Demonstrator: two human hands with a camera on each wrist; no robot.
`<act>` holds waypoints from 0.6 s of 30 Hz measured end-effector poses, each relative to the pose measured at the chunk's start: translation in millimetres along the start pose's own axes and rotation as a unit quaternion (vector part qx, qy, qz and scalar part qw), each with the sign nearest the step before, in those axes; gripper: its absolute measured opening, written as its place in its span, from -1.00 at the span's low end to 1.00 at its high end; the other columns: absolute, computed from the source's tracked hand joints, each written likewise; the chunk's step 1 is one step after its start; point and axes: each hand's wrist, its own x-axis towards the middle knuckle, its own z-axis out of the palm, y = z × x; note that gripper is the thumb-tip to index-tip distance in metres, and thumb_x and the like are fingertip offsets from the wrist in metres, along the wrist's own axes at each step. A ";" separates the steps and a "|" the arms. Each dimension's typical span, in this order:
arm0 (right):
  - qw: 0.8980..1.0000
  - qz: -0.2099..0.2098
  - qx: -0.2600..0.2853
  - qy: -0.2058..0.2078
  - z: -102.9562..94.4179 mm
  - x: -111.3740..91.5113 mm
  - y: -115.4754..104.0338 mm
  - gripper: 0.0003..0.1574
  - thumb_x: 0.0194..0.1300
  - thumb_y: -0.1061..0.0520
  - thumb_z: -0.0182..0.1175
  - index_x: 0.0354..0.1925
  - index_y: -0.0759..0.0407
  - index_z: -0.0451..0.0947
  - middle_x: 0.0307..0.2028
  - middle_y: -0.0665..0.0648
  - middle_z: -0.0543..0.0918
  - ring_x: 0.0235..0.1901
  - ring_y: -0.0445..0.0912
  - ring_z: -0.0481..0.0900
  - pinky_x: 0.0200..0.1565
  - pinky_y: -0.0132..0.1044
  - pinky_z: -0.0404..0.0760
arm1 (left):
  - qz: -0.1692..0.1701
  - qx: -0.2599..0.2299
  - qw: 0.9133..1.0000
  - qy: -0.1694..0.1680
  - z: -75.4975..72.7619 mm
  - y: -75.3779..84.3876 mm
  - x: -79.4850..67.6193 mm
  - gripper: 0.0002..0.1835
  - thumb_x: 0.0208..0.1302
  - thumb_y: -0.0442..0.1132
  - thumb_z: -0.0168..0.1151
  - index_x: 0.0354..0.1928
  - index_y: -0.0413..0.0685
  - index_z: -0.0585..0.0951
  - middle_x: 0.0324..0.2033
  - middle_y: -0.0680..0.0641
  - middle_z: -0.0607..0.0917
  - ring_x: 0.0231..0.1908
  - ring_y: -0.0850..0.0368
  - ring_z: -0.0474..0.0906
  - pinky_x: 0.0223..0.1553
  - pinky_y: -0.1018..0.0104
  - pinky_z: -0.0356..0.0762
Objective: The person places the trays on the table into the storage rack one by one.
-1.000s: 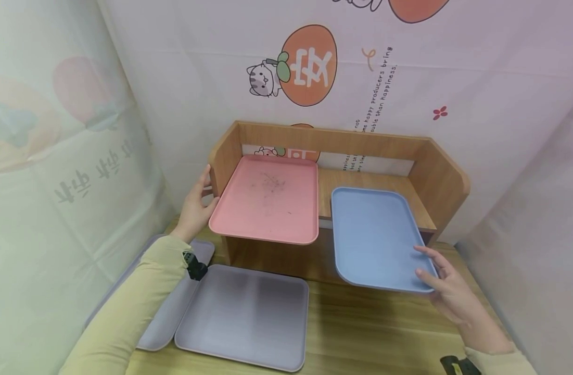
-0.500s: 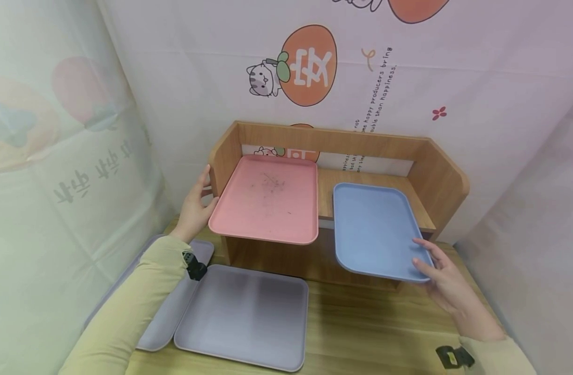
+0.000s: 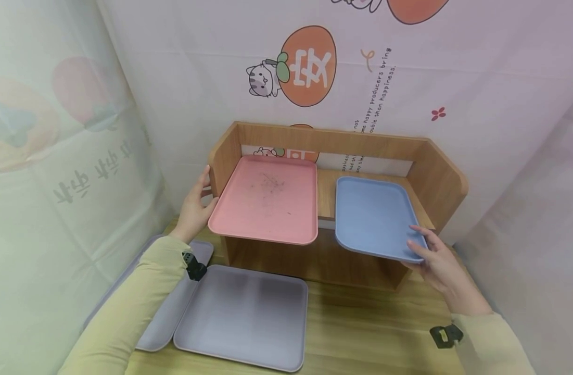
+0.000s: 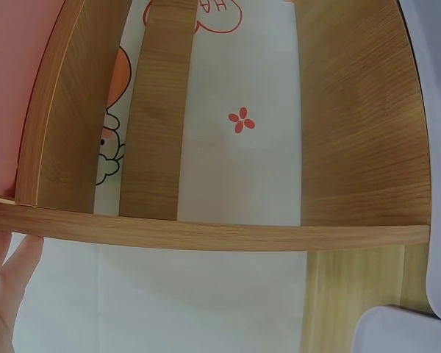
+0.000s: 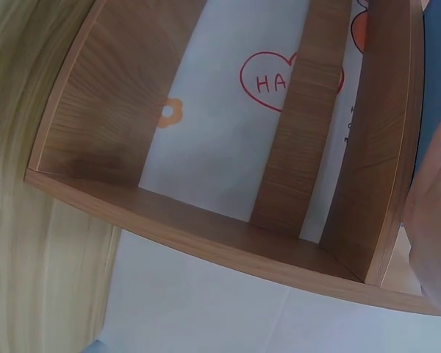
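Observation:
In the head view my right hand [image 3: 436, 263] grips the near right corner of a light blue tray [image 3: 377, 216], thumb on top. The tray's far part lies over the upper board of a wooden desktop shelf [image 3: 441, 179], and its near edge juts out in front. To its left a pink tray [image 3: 267, 200] with dark specks rests on the same board, overhanging the front. My left hand [image 3: 192, 211] rests against the shelf's left side panel, fingers fairly straight along the outside, thumb beside the pink tray's edge. In the right wrist view my hand [image 5: 435, 213] partly covers the blue tray.
A grey-lilac tray [image 3: 244, 315] lies on the wooden table [image 3: 370, 333] in front of the shelf. Another grey-lilac tray [image 3: 166, 312] lies left of it, partly under my left forearm. Printed white cloth [image 3: 188, 78] hangs behind and at both sides.
My right hand has moved the blue tray forward, away from me, further over the upper board. The left hand and the pink tray have stayed in place.

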 end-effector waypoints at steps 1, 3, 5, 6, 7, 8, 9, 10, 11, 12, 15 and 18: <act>1.000 0.001 0.006 0.002 0.6 2.1 -0.7 -0.59 0.41 0.29 -0.05 -0.03 -0.22 0.51 0.36 0.13 -0.36 -0.25 -0.25 0.58 -0.26 -0.37 0.63 | 0.001 0.001 1.000 0.001 -0.1 -0.4 0.1 -0.15 0.31 -0.40 0.09 0.50 0.19 -0.09 0.24 -0.36 0.33 0.14 -0.34 0.39 -0.06 -0.18 0.57; 1.000 0.007 0.017 0.008 1.8 5.5 -2.3 -0.61 0.40 0.28 -0.03 -0.05 -0.21 0.52 0.29 0.10 -0.18 -0.26 -0.24 0.59 -0.27 -0.37 0.63 | 0.002 0.001 1.000 0.002 0.0 -0.7 0.3 -0.15 0.31 -0.40 0.09 0.50 0.20 -0.09 0.24 -0.35 0.33 0.14 -0.34 0.40 -0.06 -0.17 0.57; 0.999 0.015 0.027 0.016 2.6 8.2 -3.4 -0.62 0.40 0.27 -0.02 -0.06 -0.21 0.52 0.19 0.03 -0.01 -0.26 -0.24 0.60 -0.27 -0.36 0.64 | 0.003 0.001 1.000 0.003 0.1 -1.0 0.2 -0.15 0.31 -0.39 0.09 0.50 0.21 -0.09 0.24 -0.35 0.33 0.14 -0.33 0.40 -0.06 -0.17 0.57; 0.999 0.021 0.032 0.021 2.9 9.2 -3.8 -0.62 0.40 0.27 -0.02 -0.06 -0.22 0.51 0.13 -0.02 0.04 -0.26 -0.24 0.60 -0.27 -0.35 0.64 | 0.003 0.001 1.000 0.004 0.1 -0.9 0.0 -0.15 0.31 -0.39 0.10 0.50 0.22 -0.08 0.24 -0.35 0.34 0.13 -0.33 0.40 -0.06 -0.16 0.57; 0.999 0.026 0.038 0.025 2.9 10.0 -4.1 -0.62 0.40 0.26 -0.02 -0.05 -0.22 0.50 0.09 -0.06 0.06 -0.26 -0.24 0.59 -0.26 -0.35 0.64 | 0.004 0.000 1.000 0.004 0.1 -0.9 -0.1 -0.15 0.30 -0.39 0.10 0.50 0.20 -0.08 0.24 -0.35 0.34 0.13 -0.33 0.40 -0.06 -0.16 0.57; 0.998 0.031 0.042 0.029 2.9 10.4 -4.7 -0.63 0.40 0.26 -0.03 -0.04 -0.23 0.47 0.09 -0.07 0.06 -0.25 -0.25 0.58 -0.26 -0.35 0.65 | 0.005 0.000 1.000 0.005 0.1 -0.7 -0.2 -0.15 0.30 -0.39 0.10 0.50 0.20 -0.08 0.24 -0.35 0.34 0.13 -0.33 0.40 -0.06 -0.16 0.57; 0.998 0.036 0.045 0.032 2.5 10.4 -5.1 -0.63 0.40 0.25 -0.03 -0.02 -0.24 0.44 0.08 -0.07 0.06 -0.25 -0.25 0.57 -0.26 -0.35 0.65 | 0.005 -0.001 1.000 0.005 0.1 -0.6 -0.3 -0.15 0.30 -0.39 0.10 0.50 0.20 -0.08 0.23 -0.35 0.34 0.13 -0.34 0.40 -0.06 -0.16 0.57; 0.998 0.039 0.046 0.032 1.9 10.0 -5.8 -0.63 0.41 0.23 -0.05 0.01 -0.25 0.39 0.08 -0.07 0.04 -0.24 -0.26 0.57 -0.26 -0.35 0.65 | 0.005 -0.001 1.000 0.005 0.2 -0.4 -0.4 -0.15 0.30 -0.39 0.10 0.50 0.19 -0.08 0.23 -0.35 0.34 0.13 -0.34 0.40 -0.05 -0.17 0.57; 0.998 0.042 0.046 0.030 1.1 9.2 -6.6 -0.62 0.42 0.22 -0.06 0.04 -0.26 0.33 0.09 -0.07 0.02 -0.23 -0.27 0.56 -0.25 -0.35 0.65 | 0.005 -0.001 1.000 0.004 0.1 -0.4 -0.4 -0.15 0.30 -0.39 0.10 0.50 0.19 -0.08 0.24 -0.36 0.34 0.13 -0.34 0.40 -0.05 -0.17 0.57; 0.998 0.042 0.048 0.025 0.1 8.1 -7.3 -0.61 0.43 0.22 -0.08 0.07 -0.25 0.27 0.08 -0.05 0.00 -0.22 -0.27 0.57 -0.25 -0.34 0.65 | 0.006 -0.001 1.000 0.004 0.1 -0.3 -0.4 -0.15 0.30 -0.39 0.10 0.50 0.20 -0.09 0.24 -0.36 0.33 0.13 -0.34 0.40 -0.05 -0.17 0.57; 0.998 0.034 0.060 -0.011 -4.6 2.7 -10.1 -0.59 0.46 0.24 -0.15 0.15 -0.18 0.13 0.07 -0.04 0.11 -0.18 -0.22 0.59 -0.20 -0.30 0.67 | 0.002 0.000 1.000 0.000 -0.5 -0.8 -0.3 -0.14 0.31 -0.38 0.10 0.50 0.23 -0.10 0.25 -0.34 0.32 0.14 -0.33 0.40 -0.04 -0.17 0.56; 0.995 0.028 0.084 -0.055 -10.1 -4.4 -12.4 -0.58 0.47 0.28 -0.21 0.19 -0.08 0.07 0.01 -0.03 0.33 -0.13 -0.16 0.61 -0.12 -0.25 0.68 | 0.002 -0.002 1.000 0.001 -1.5 -1.4 -0.3 -0.14 0.31 -0.39 0.09 0.50 0.25 -0.11 0.26 -0.34 0.32 0.15 -0.33 0.39 -0.04 -0.17 0.56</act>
